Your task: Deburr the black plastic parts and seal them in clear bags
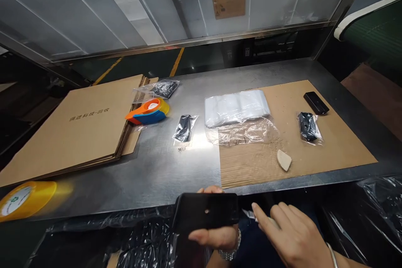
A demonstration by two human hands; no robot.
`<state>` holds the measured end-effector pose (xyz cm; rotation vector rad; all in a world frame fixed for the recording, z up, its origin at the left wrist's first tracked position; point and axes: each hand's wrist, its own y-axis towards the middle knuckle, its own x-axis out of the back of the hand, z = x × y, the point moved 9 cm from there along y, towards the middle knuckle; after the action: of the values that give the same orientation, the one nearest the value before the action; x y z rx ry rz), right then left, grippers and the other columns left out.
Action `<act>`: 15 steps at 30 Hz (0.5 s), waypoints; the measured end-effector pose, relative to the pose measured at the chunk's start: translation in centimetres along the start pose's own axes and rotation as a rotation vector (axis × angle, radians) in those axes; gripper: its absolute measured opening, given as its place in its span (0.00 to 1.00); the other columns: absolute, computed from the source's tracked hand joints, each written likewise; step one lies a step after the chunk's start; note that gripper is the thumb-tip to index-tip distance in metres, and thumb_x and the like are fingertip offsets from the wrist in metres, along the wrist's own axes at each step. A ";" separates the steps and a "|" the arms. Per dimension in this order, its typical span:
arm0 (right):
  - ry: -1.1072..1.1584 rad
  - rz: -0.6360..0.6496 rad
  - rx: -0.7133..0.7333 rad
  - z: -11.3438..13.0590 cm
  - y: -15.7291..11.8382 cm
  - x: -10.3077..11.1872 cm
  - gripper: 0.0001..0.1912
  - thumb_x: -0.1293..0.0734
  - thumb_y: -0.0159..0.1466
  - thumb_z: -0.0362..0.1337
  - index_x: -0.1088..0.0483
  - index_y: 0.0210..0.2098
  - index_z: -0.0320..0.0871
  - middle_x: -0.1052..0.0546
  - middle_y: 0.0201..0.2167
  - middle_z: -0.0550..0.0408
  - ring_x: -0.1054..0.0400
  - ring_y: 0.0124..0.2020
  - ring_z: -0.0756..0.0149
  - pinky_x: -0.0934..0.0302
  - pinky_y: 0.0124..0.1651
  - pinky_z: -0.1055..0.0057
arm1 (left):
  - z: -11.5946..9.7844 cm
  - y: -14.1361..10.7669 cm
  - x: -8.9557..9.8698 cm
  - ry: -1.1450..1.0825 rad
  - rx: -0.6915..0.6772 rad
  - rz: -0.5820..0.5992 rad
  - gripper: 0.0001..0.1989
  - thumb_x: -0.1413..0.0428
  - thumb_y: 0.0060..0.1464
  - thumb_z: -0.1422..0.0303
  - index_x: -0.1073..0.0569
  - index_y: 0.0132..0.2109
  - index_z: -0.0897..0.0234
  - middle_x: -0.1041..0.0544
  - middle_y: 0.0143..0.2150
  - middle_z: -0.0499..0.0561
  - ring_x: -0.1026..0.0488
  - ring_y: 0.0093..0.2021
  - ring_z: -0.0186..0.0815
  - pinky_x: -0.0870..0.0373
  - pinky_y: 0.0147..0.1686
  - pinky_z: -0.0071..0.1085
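Note:
My left hand (216,234) is closed around a flat black plastic casing (205,213) with a small round hole near its middle. Its thumb lies along the near side and its fingertips show over the far edge. To the right, my right hand (289,230) grips a small knife (250,214) with a pointed metal blade; most of the handle is hidden in the fingers. The index finger stretches along it towards the casing. A gap shows between blade and casing. Both hands are in front of the table's near edge.
On the metal table (157,167) are flat cartons (94,121), a tape dispenser (149,111), a stack of clear bags (237,108) and a bagged black part (183,128). A cardboard sheet (333,146) bears two black casings (316,103) and a beige wedge (284,160). A tape roll (27,201) sits left.

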<state>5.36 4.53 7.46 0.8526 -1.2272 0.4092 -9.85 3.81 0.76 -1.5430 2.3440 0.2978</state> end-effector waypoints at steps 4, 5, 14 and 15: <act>0.158 0.117 -0.092 -1.7 -0.5 -1.1 0.18 0.49 0.68 0.34 0.36 0.53 0.39 0.33 0.24 0.54 0.36 0.23 0.70 0.42 0.24 0.76 | 2.3 -0.3 -0.5 -0.279 0.327 0.113 0.27 0.56 0.48 0.45 0.28 0.39 0.63 0.29 0.26 0.51 0.34 0.28 0.35 0.35 0.24 0.29; 0.185 0.161 -0.095 -1.8 -0.6 -1.5 0.19 0.49 0.68 0.34 0.38 0.54 0.40 0.33 0.25 0.54 0.36 0.24 0.71 0.42 0.24 0.76 | 2.5 -0.3 -0.6 -0.289 0.367 0.140 0.27 0.55 0.49 0.46 0.28 0.39 0.63 0.29 0.26 0.51 0.34 0.28 0.35 0.34 0.24 0.28; 0.155 0.205 0.003 -1.2 -0.6 -1.3 0.17 0.47 0.68 0.37 0.37 0.52 0.40 0.33 0.23 0.56 0.36 0.22 0.70 0.45 0.23 0.75 | 3.2 -0.8 -1.2 -0.262 0.463 0.216 0.27 0.55 0.47 0.46 0.26 0.38 0.64 0.29 0.23 0.52 0.35 0.24 0.34 0.36 0.21 0.27; 0.145 0.208 0.008 -1.2 -0.6 -1.3 0.17 0.47 0.68 0.37 0.37 0.52 0.40 0.33 0.23 0.57 0.36 0.22 0.70 0.45 0.23 0.75 | 3.0 -0.8 -1.3 -0.260 0.457 0.224 0.27 0.55 0.47 0.45 0.26 0.38 0.64 0.29 0.23 0.52 0.35 0.24 0.34 0.36 0.21 0.27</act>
<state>6.13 5.24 5.93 0.6918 -1.1833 0.6335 -8.17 5.62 -1.58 -0.9707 2.1817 0.0053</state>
